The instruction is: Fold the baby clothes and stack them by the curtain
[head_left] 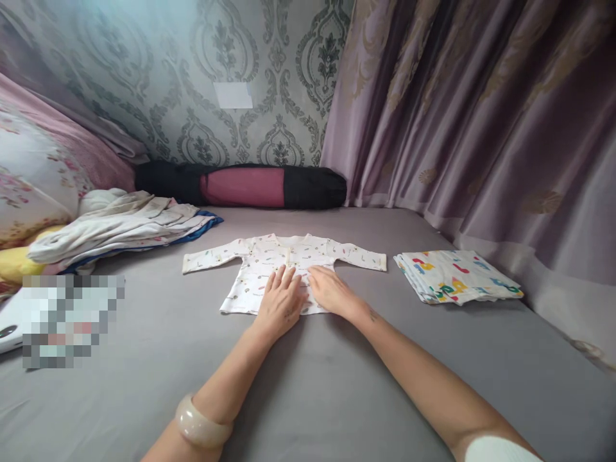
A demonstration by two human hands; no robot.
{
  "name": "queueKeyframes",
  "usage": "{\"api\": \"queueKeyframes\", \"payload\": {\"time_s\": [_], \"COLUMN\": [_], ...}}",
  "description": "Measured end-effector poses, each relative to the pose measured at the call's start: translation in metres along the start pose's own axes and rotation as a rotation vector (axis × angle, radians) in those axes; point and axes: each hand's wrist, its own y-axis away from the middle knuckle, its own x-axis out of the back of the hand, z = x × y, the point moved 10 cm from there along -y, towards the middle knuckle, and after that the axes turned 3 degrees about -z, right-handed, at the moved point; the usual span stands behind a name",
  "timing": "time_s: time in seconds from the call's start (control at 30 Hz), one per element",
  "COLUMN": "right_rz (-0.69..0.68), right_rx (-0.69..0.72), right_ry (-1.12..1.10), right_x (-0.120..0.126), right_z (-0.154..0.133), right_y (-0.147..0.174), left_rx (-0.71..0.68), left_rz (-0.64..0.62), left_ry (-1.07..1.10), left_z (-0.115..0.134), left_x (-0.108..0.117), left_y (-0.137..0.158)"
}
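A small white long-sleeved shirt [255, 273] with a tiny print lies spread on the grey bed sheet [308, 385], sleeves stretched out to both sides and collar away from me. My left hand [283, 298] rests flat on the middle of its front, fingers pointing toward the collar. Just to the right, my right hand [332, 290] lies on the shirt's lower right part with its fingers stretched and close together. Neither hand grips the cloth. Both hands hide part of the hem and front. A pale bangle [202, 423] is round my left forearm.
A folded white cloth with colourful shapes [457, 276] lies at the right. Crumpled clothes [129, 224] are heaped at the left, above a white device [12, 321] beside a blurred-out patch. A black and maroon long bag [243, 186] lies along the wall; curtains [462, 115] hang at the right.
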Motion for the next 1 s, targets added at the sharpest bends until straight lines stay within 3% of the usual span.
{"api": "queueKeyframes", "payload": {"time_s": [0.07,0.23,0.43,0.57,0.77,1.0], "right_rz": [-0.086,-0.209,-0.082,-0.009,0.014,-0.015], "right_rx": [0.025,-0.139,-0.142,-0.153,-0.149,-0.149], "right_ry": [-0.109,-0.125,0.104,0.143,0.108,0.061], "right_x": [-0.016,-0.041,-0.017,-0.003,-0.008,-0.018], "right_z": [-0.007,0.005,0.012,0.024,0.032,0.033], "right_y": [-0.02,-0.064,-0.116,-0.148,-0.182,-0.198], "left_rx": [0.034,0.081,0.096,0.09,0.077,0.169], "left_rz": [-0.09,-0.193,-0.189,-0.131,-0.017,-0.104], "left_ry": [-0.061,-0.118,-0.138,-0.059,0.088,0.017], "left_z": [0.001,0.0,0.0,0.0,-0.006,-0.014], "left_x": [-0.018,-0.036,-0.035,-0.022,0.0,-0.02], "left_y": [-0.001,0.0,0.002,-0.001,-0.009,-0.007]}}
